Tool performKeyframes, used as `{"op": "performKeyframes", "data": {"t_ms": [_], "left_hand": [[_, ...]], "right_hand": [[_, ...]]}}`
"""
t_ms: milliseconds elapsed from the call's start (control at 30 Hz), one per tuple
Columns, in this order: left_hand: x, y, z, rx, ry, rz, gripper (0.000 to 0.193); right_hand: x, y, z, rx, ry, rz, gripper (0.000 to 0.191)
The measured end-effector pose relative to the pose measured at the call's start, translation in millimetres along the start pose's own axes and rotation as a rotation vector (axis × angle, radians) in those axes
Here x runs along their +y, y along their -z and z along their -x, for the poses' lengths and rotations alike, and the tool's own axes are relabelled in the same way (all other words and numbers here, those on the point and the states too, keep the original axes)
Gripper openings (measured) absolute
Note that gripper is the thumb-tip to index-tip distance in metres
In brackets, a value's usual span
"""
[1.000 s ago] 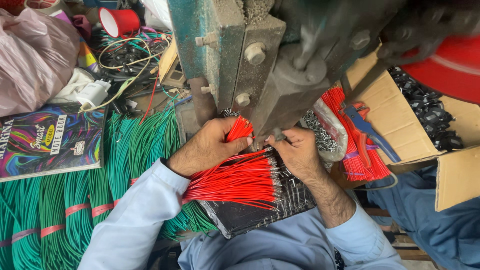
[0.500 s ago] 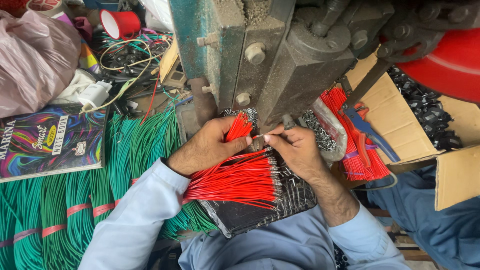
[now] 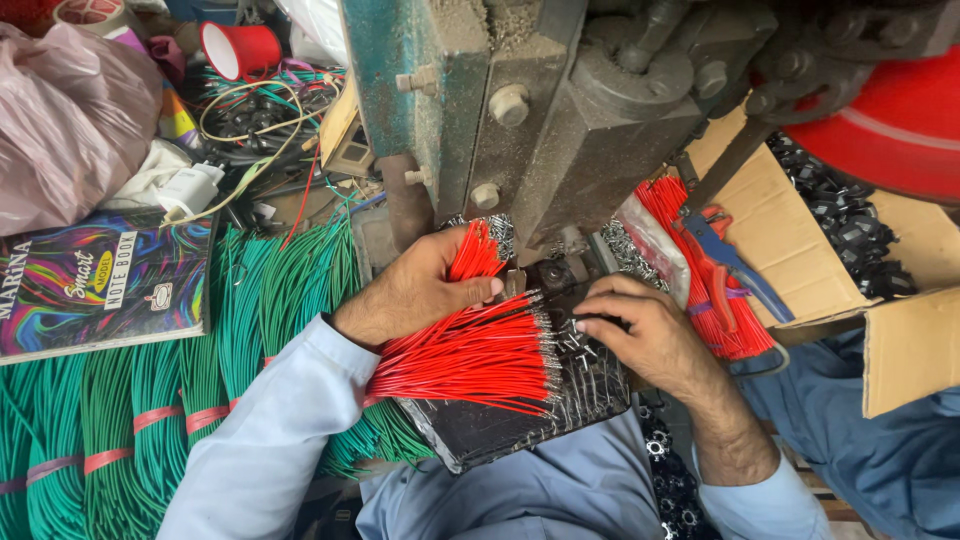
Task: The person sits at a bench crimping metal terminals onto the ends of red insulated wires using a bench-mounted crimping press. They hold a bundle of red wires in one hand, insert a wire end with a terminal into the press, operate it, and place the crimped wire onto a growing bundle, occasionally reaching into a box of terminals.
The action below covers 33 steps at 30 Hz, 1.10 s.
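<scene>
Under the grimy green press [image 3: 560,120], my left hand [image 3: 425,290] lay curled over a fan of red wires [image 3: 470,350], the fingers and thumb pressed together around the gathered end so that a short tuft stuck up past my knuckles toward the machine. The bundle rested on a dark tray [image 3: 520,410] across my lap, its long axis running from my left hand out to the right, with the bare metal-tipped ends fanned toward my right hand [image 3: 640,335]. That hand sat just beside those tips, its fingers bent down and pinched close at the spot where the wire ends met the tray; whether they held a single wire or a small metal piece I could not tell, since my own fingers hid it. The right hand was the nearer one to the opening at the foot of the press, which lay just above and between both hands.

Off to my left, bundles of green wire [image 3: 150,400] tied with pink bands lay side by side, with a colourful notebook [image 3: 100,280] above them. On my right, a cardboard box [image 3: 880,300] held small black parts, and a pair of blue-and-red-handled pliers [image 3: 730,265] rested on another bunch of red wires.
</scene>
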State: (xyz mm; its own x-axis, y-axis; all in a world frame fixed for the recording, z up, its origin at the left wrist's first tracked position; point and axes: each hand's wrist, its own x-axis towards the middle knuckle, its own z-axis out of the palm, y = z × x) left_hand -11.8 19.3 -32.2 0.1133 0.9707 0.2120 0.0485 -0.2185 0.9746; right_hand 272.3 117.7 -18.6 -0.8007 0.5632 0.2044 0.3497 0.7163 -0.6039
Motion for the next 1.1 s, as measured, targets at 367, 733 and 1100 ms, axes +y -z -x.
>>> {"op": "performKeyframes", "data": {"t_ms": [367,733,1100], "left_hand": [[2.8,-0.7,-4.8,-0.038,0.025,-0.056,0.018],[9.9,-4.3,0.5,0.034,0.037,-0.124,0.015],[10.6,-3.8,1.9,0.064,0.063,-0.229,0.018]], "right_hand": [[28.2,-17.8,-0.1,0.088,-0.212,-0.354,0.009],[18.8,-51.8,-31.9,0.308,-0.011,-0.583,0.012],[20.4,-61.4,-44.6,0.225,-0.098,-0.575,0.007]]}}
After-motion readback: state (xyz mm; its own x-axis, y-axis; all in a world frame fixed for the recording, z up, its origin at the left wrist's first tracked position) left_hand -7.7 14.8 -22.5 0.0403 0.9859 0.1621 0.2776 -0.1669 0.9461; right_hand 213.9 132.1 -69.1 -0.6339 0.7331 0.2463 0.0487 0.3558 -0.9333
